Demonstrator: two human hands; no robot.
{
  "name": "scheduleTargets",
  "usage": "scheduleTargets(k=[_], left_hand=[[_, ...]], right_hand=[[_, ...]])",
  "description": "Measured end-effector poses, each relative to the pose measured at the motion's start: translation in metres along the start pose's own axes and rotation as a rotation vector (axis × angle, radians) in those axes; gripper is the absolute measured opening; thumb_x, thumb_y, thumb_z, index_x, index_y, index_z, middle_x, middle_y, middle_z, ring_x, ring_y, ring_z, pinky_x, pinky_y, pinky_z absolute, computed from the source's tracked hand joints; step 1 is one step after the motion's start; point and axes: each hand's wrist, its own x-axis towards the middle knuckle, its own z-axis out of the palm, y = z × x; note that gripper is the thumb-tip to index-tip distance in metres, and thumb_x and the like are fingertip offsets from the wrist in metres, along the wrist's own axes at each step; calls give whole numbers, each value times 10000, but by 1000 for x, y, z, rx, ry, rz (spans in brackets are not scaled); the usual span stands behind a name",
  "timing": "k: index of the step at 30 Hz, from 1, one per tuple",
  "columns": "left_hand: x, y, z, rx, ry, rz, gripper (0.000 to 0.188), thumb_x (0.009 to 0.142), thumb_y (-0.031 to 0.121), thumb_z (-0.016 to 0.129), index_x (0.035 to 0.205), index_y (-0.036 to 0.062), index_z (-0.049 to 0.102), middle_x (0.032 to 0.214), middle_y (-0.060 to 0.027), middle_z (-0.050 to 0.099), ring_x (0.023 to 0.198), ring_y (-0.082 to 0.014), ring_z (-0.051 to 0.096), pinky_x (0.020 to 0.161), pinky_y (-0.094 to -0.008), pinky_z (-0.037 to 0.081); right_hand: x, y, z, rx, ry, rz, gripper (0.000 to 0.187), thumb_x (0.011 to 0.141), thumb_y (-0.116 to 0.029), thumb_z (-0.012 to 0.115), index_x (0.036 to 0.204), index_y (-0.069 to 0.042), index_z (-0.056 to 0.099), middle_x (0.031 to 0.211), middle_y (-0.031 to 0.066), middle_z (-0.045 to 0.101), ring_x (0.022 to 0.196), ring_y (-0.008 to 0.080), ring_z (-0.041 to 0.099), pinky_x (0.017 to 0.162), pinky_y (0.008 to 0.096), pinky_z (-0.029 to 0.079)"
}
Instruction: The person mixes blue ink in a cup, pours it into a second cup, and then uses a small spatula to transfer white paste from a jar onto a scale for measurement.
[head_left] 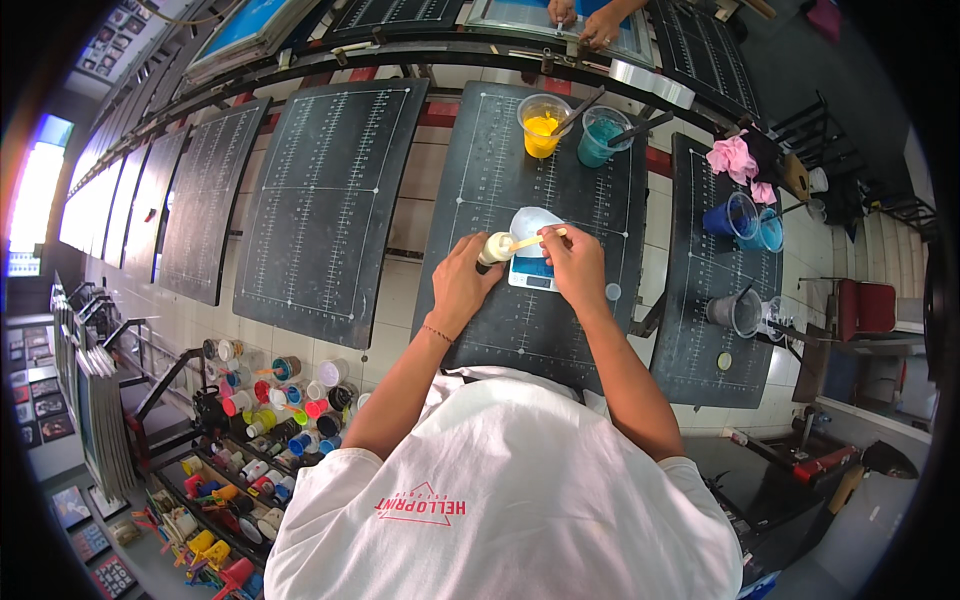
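Observation:
My left hand [458, 288] is wrapped round a small whitish jar [495, 248], tilted with its mouth to the right. Pinched in my right hand [577, 270] is a flat wooden stick [540, 240], its far end at the jar's mouth. Just beyond and partly beneath them, a clear plastic cup [535, 219] sits on a small digital scale [533, 281] with a blue and white top. The jar's contents look pale. A small round translucent lid [612, 292] lies beside my right wrist. The scale rests on a black gridded board [480, 330].
Tubs of yellow ink [541, 138] and teal ink [597, 150], each holding a stirrer, stand at the board's far end. Blue tubs [731, 216] and pink cloth [733, 157] occupy the right board. Another person's hands [600, 28] work at the far frame. Several paint pots [285, 369] crowd the lower left.

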Motion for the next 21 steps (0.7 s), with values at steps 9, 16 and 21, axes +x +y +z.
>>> scheduleTargets(k=[9, 16, 21], left_hand=[[0, -6, 6, -2, 17, 27, 507, 784, 203, 808, 1251, 78, 653, 1193, -84, 692, 934, -306, 704, 791, -392, 562], [0, -5, 5, 11, 5, 1, 501, 793, 224, 812, 1242, 65, 656, 1184, -82, 694, 924, -303, 705, 787, -393, 560], [1, 4, 0, -22, -52, -61, 486, 804, 245, 807, 1218, 37, 661, 1176, -120, 700, 1020, -322, 694, 855, -397, 549]], right_hand=[[2, 13, -5, 174, -18, 128, 277, 995, -207, 631, 1026, 44, 743, 818, 70, 723, 705, 100, 647, 656, 262, 520], [4, 13, -10, 240, -3, 158, 263, 995, -194, 634, 1031, 43, 742, 833, 53, 707, 730, 86, 636, 661, 244, 515], [7, 11, -13, 251, 7, 150, 273, 989, -212, 648, 1016, 42, 743, 829, 48, 704, 723, 83, 628, 668, 240, 517]])
